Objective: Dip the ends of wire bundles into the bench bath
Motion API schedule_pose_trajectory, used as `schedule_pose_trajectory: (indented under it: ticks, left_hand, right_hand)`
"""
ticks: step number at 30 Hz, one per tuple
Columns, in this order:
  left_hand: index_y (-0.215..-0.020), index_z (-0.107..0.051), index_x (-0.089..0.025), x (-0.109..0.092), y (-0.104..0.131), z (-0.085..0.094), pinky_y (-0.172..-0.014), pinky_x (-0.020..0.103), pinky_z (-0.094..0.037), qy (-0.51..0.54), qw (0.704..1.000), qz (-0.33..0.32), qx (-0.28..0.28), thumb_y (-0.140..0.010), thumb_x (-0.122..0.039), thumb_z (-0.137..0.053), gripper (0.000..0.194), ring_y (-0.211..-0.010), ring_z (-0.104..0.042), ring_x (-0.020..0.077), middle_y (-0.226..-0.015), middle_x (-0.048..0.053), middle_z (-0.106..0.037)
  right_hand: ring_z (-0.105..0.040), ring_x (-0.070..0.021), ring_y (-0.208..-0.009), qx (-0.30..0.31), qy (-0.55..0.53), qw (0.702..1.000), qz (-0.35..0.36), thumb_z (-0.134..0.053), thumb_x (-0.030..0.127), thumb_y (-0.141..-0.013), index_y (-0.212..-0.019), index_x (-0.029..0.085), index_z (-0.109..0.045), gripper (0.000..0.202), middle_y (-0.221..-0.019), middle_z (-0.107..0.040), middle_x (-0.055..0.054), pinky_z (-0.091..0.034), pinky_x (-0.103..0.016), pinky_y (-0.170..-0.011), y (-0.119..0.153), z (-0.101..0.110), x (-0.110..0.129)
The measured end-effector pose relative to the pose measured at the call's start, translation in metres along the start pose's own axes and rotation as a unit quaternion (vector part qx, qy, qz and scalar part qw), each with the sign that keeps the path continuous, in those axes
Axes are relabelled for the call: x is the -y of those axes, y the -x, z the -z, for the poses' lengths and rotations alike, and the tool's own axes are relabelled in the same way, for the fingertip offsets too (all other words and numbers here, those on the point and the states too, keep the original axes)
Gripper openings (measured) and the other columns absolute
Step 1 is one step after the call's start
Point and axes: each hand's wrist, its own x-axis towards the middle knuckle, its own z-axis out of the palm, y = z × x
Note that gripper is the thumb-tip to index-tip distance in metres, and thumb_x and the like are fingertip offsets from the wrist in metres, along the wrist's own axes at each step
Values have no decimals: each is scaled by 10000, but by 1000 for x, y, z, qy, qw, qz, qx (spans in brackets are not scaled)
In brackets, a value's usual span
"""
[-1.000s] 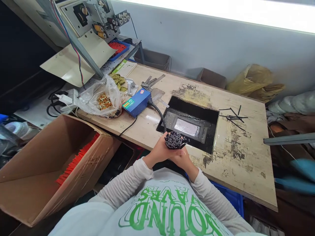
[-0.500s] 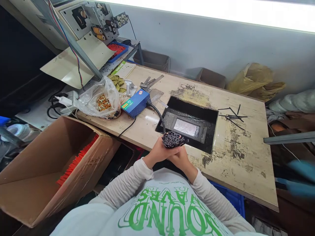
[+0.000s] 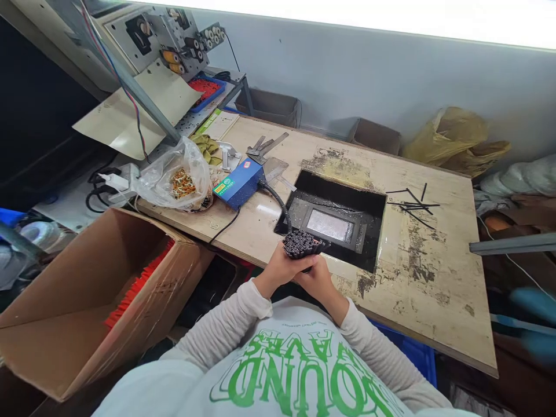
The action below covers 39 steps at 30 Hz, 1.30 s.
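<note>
Left grip [image 3: 278, 270] wraps black bundle [image 3: 299, 243]; right grip [image 3: 320, 279] against left.

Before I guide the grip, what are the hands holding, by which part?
The left hand grips a bundle of thin black rods around its side, below the upper ends; the hold of the right hand is partly hidden.

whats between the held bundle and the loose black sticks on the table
The head view shows the recessed opening and a strip of tabletop between the bundle and the sticks.
</note>
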Motion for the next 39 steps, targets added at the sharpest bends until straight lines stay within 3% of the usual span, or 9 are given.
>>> schedule_pose_trajectory:
  ticks: [4,8,13,15,19,26,29,35,39]
  left_hand:
    - [-846,-708,-117,1,-3,1,-852,373,-519,-6,1000,9,22,-504,-352,-885,451,-862,-646,230,-862,77,-720]
    - [-1123,-666,-135,-2,-12,16,-863,350,-516,-3,993,8,121,-373,-331,-936,821,-919,-655,241,-993,92,-721]
    - [-1365,-513,-227,-5,-24,37,-532,227,-499,24,943,128,306,-512,-435,-877,950,-700,-674,176,-1057,102,-714]
    - [-1351,-531,-243,-7,-24,39,-488,199,-475,21,932,144,332,-538,-410,-868,895,-692,-675,170,-1058,96,-717]
    - [-1170,-669,-170,-10,-18,30,-549,210,-499,5,957,111,268,-619,-368,-828,607,-702,-661,152,-997,95,-727]
    - [-806,-719,-105,-3,-14,11,-753,307,-528,17,999,5,52,-553,-380,-864,401,-768,-647,183,-806,69,-716]
    - [-882,-717,-103,-6,-16,20,-779,320,-523,11,995,17,100,-527,-416,-878,500,-815,-665,208,-859,91,-727]
    - [-1310,-557,-218,-12,-20,43,-648,300,-544,43,947,100,302,-589,-457,-838,810,-790,-690,206,-1136,124,-701]
    - [-1111,-679,-156,-8,-15,38,-715,312,-551,68,967,75,233,-622,-385,-824,558,-848,-691,221,-1118,136,-704]
  right_hand:
    - [-626,-255,-843,41,-86,995,-32,-721,344,-720,-889,183,-671,239,-847,-694,-60,-541,-398,-755,-3,6,5]
    - [-626,-207,-745,109,-205,969,-83,-745,411,-703,-917,198,-646,318,-848,-687,-42,-545,-368,-703,-3,14,5]
    - [-595,-188,-672,257,-296,914,-106,-759,507,-646,-778,188,-638,366,-723,-643,-27,-514,-321,-614,-6,16,0]
    - [-602,-205,-690,300,-315,896,-92,-746,567,-631,-732,182,-644,411,-710,-639,-38,-519,-339,-635,-10,18,0]
    - [-649,-247,-780,323,-244,912,-63,-727,566,-667,-802,185,-698,406,-789,-691,-70,-548,-393,-738,-19,29,4]
    - [-636,-291,-966,154,-84,983,-47,-750,387,-687,-939,172,-685,337,-968,-699,-99,-523,-459,-891,-22,21,15]
    - [-639,-230,-791,171,-111,977,-71,-697,335,-716,-836,166,-648,212,-840,-686,-71,-550,-384,-749,-21,16,13]
    - [-622,-195,-723,342,-232,908,-66,-706,445,-730,-797,166,-619,299,-756,-670,-48,-525,-343,-687,-24,19,6]
    - [-646,-236,-856,355,-165,918,-64,-716,520,-732,-923,167,-640,408,-894,-697,-80,-527,-384,-784,-30,30,9]
